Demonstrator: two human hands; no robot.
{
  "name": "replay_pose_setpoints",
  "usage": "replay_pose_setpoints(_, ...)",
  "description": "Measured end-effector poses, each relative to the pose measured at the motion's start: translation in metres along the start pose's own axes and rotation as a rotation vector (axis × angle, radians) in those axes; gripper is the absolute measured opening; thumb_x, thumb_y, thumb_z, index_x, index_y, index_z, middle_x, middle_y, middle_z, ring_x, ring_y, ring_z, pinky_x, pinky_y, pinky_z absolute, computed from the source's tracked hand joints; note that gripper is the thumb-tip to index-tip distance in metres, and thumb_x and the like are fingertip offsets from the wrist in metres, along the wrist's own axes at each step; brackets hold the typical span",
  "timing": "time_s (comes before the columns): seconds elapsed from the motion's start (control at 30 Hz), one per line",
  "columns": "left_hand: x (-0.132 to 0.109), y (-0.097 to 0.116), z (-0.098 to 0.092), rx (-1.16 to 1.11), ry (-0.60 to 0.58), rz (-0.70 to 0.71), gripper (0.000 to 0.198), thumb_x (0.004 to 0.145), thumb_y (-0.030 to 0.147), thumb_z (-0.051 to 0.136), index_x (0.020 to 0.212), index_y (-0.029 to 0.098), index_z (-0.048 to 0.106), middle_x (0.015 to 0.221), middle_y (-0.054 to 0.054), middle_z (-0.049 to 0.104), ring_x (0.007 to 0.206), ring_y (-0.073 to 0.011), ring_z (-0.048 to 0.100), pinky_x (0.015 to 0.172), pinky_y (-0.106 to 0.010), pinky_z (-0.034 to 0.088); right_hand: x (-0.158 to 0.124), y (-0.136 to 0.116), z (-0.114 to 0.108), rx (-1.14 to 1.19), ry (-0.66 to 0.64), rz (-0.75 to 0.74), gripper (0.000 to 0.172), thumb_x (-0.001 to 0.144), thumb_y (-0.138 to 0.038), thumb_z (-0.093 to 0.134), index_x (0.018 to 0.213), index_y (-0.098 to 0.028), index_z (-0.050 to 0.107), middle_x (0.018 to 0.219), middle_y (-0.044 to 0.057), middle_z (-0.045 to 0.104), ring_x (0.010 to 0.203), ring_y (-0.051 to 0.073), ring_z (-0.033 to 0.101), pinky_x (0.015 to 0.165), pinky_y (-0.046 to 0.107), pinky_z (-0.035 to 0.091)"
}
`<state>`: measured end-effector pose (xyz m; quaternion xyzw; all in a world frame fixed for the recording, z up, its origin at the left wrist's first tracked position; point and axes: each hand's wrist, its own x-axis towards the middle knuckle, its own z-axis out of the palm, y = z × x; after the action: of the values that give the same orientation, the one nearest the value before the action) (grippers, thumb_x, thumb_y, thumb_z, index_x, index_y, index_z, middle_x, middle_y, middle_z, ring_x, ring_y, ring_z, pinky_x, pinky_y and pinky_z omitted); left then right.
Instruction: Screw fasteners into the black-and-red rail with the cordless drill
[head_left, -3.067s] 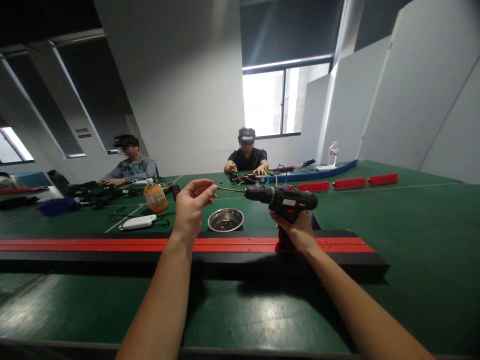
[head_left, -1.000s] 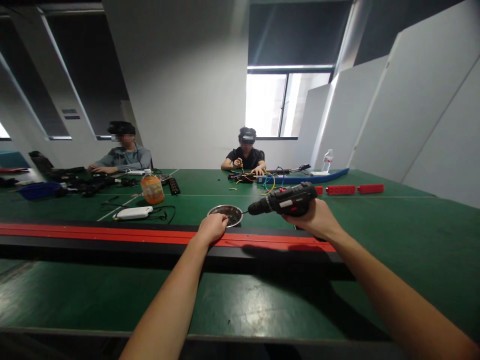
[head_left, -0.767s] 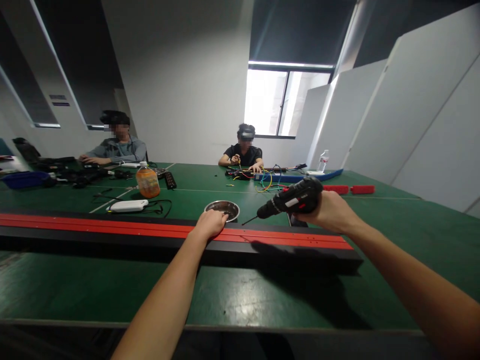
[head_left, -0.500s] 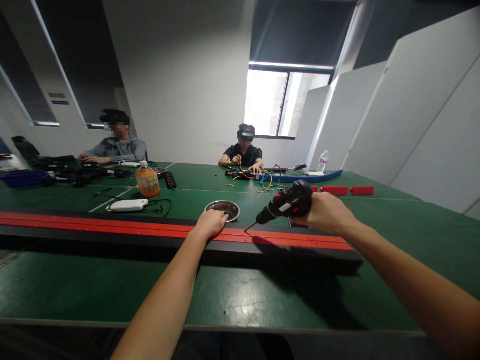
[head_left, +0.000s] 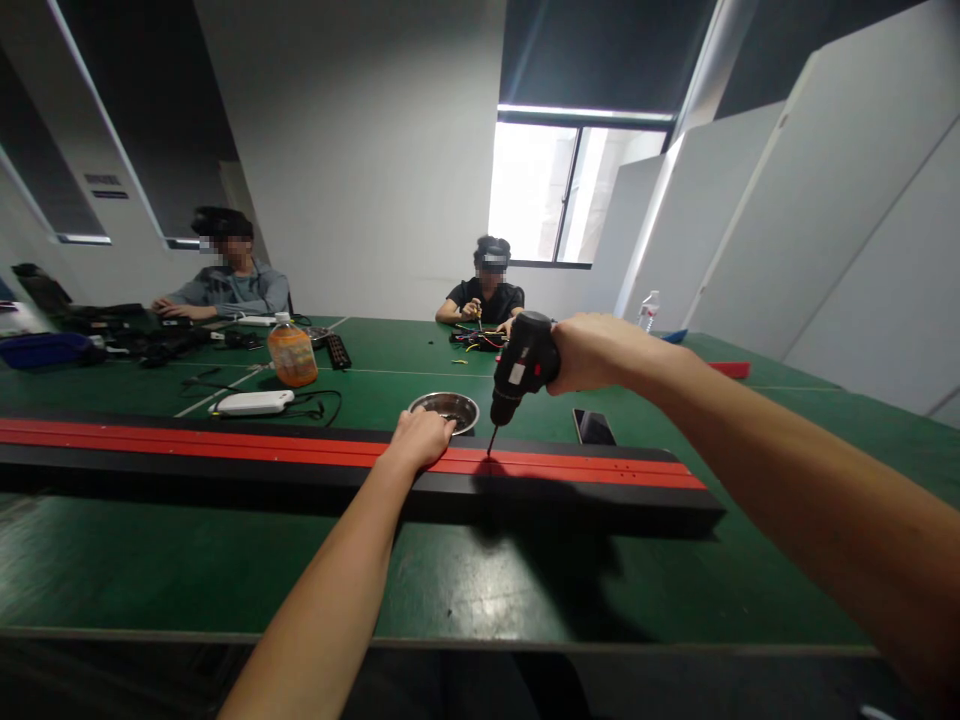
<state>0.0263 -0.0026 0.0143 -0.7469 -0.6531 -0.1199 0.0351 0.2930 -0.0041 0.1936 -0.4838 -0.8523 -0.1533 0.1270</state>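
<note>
My right hand [head_left: 589, 352] is wrapped round the handle of a black cordless drill [head_left: 525, 360]. The drill points down, nearly upright, and its long thin bit [head_left: 492, 440] meets the red strip of a long black beam [head_left: 570, 466]. My left hand [head_left: 421, 438] is closed over the beam, left of the bit, with its fingers curled toward the far edge and partly hidden. Just beyond those fingers stands a round metal bowl [head_left: 463, 412] with small dark pieces in it, too small to make out.
A phone [head_left: 593, 427] lies behind the beam. A white adapter [head_left: 253, 402] with cables and an orange bottle [head_left: 293, 352] stand on the green table [head_left: 300, 580]. Across it, one person [head_left: 491, 290] handles wired parts; another person [head_left: 240, 285] sits at the left.
My right hand has moved left and up, swinging the drill from a slant to nearly upright, with its tip still at the red strip. My left hand stays on the beam. The phone is uncovered.
</note>
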Motion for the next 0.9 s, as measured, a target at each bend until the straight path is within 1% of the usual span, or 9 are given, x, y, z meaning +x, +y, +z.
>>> replay_pose_setpoints(0.1, -0.001, 0.001, -0.002, -0.002, -0.012, -0.011, 0.056, 0.100, 0.047, 0.033, 0.094, 0.014, 0.079, 0.111, -0.022, 0.074, 0.115, -0.0359, 0.061, 0.100, -0.046, 0.039, 0.012, -0.009, -0.004, -0.027, -0.020, -0.054, 0.034, 0.052, -0.041, 0.087, 0.079, -0.026, 0.072, 0.056, 0.002, 0.056, 0.056, 0.019, 0.056, 0.053, 0.032, 0.031)
replay_pose_setpoints(0.23, -0.001, 0.001, -0.003, -0.023, -0.016, -0.006, 0.057, 0.100, 0.048, 0.034, 0.092, 0.014, 0.079, 0.108, -0.022, 0.074, 0.112, -0.0356, 0.063, 0.100, -0.047, 0.038, 0.015, -0.016, -0.007, -0.050, -0.003, -0.110, 0.037, 0.054, -0.044, 0.086, 0.084, -0.027, 0.072, 0.059, 0.001, 0.059, 0.058, 0.018, 0.056, 0.054, 0.031, 0.030)
replay_pose_setpoints(0.4, -0.001, 0.001, -0.001, -0.040, 0.006, -0.004, 0.055, 0.099, 0.046, 0.034, 0.091, 0.014, 0.079, 0.106, -0.023, 0.074, 0.109, -0.0370, 0.064, 0.098, -0.049, 0.039, 0.013, -0.024, -0.011, -0.060, 0.028, -0.120, 0.054, 0.052, -0.046, 0.088, 0.100, -0.029, 0.071, 0.064, 0.002, 0.062, 0.060, 0.021, 0.059, 0.054, 0.033, 0.031)
replay_pose_setpoints(0.47, -0.001, 0.000, -0.001, -0.042, 0.009, -0.003, 0.054, 0.099, 0.045, 0.034, 0.090, 0.015, 0.079, 0.105, -0.022, 0.075, 0.107, -0.0360, 0.065, 0.097, -0.048, 0.039, 0.013, -0.026, -0.012, -0.050, 0.048, -0.123, 0.056, 0.052, -0.045, 0.088, 0.103, -0.029, 0.069, 0.063, 0.002, 0.062, 0.060, 0.022, 0.059, 0.054, 0.033, 0.031)
replay_pose_setpoints(0.53, -0.001, 0.000, 0.000, -0.045, 0.012, -0.004, 0.053, 0.099, 0.043, 0.035, 0.089, 0.016, 0.079, 0.105, -0.021, 0.075, 0.106, -0.0347, 0.066, 0.097, -0.047, 0.040, 0.013, -0.029, -0.012, -0.040, 0.064, -0.123, 0.051, 0.053, -0.044, 0.087, 0.098, -0.028, 0.069, 0.061, 0.002, 0.060, 0.059, 0.021, 0.059, 0.055, 0.034, 0.032)
replay_pose_setpoints(0.6, -0.001, -0.001, 0.000, -0.053, 0.021, -0.002, 0.051, 0.099, 0.044, 0.036, 0.089, 0.017, 0.079, 0.104, -0.020, 0.075, 0.103, -0.0340, 0.067, 0.095, -0.046, 0.040, 0.011, -0.030, -0.012, -0.055, 0.065, -0.110, 0.042, 0.054, -0.043, 0.086, 0.088, -0.026, 0.069, 0.058, 0.002, 0.057, 0.058, 0.020, 0.058, 0.055, 0.034, 0.032)
replay_pose_setpoints(0.67, -0.002, -0.002, 0.000, -0.067, 0.025, 0.008, 0.051, 0.098, 0.045, 0.036, 0.089, 0.018, 0.079, 0.102, -0.020, 0.076, 0.102, -0.0340, 0.067, 0.095, -0.046, 0.040, 0.007, -0.028, -0.011, -0.079, 0.054, -0.083, 0.037, 0.052, -0.044, 0.086, 0.077, -0.024, 0.068, 0.055, 0.003, 0.054, 0.055, 0.019, 0.056, 0.053, 0.034, 0.032)
replay_pose_setpoints(0.77, -0.002, -0.003, 0.001, -0.087, 0.020, 0.018, 0.052, 0.098, 0.048, 0.037, 0.090, 0.019, 0.079, 0.101, -0.019, 0.076, 0.101, -0.0335, 0.068, 0.096, -0.046, 0.040, -0.002, -0.020, -0.008, -0.049, 0.047, -0.036, 0.039, 0.051, -0.051, 0.086, 0.073, -0.023, 0.069, 0.052, 0.002, 0.053, 0.051, 0.018, 0.054, 0.050, 0.033, 0.031)
replay_pose_setpoints(0.9, -0.002, -0.004, 0.001, -0.083, 0.007, -0.003, 0.051, 0.098, 0.050, 0.037, 0.095, 0.020, 0.079, 0.104, -0.018, 0.076, 0.102, -0.0315, 0.068, 0.098, -0.043, 0.039, -0.018, 0.002, -0.006, 0.016, 0.007, 0.010, 0.042, 0.054, -0.059, 0.083, 0.075, -0.024, 0.072, 0.055, 0.002, 0.059, 0.048, 0.016, 0.052, 0.048, 0.032, 0.032)
